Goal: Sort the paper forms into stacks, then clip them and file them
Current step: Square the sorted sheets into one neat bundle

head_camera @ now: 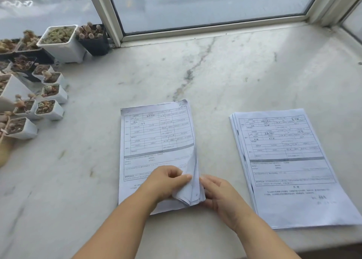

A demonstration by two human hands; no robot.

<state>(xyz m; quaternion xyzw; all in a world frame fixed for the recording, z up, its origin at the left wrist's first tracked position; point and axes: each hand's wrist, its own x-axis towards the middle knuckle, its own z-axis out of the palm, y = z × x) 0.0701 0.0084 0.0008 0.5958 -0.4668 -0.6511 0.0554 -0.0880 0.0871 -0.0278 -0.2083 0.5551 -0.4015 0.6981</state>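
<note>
Centre stack on sill; left hand pinches its lifted lower-right corner sheets, right hand grips the corner edge. Second stack right. Small pots of succulents, upper left.

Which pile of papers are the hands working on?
Start at the big window, then come down the marble sill. Two piles lie there; it is the left pile, its near right corner lifted by the left hand and right hand. The right pile lies flat, untouched.
</note>
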